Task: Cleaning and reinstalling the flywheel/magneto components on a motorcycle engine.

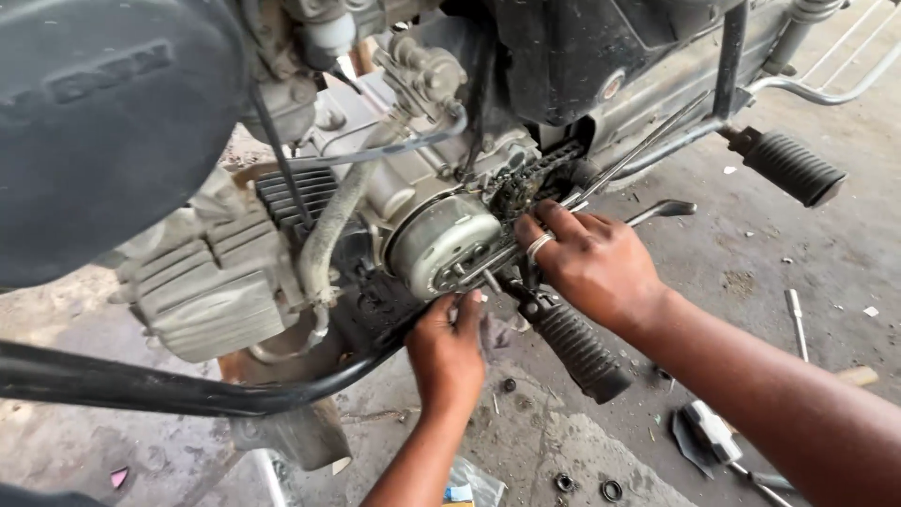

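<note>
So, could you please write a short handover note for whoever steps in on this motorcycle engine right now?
Left hand: reaching up under the round metal rotor, fingertips at the engine's lower edge; what it grips, if anything, cannot be made out.
Right hand: wearing a ring, resting fingers on the chain and sprocket area just right of the rotor, above the front footpeg.
Done: the side cover is off, rotor and chain exposed.
Left: cover not refitted. Small rings and tools lie loose on the concrete floor.
</note>
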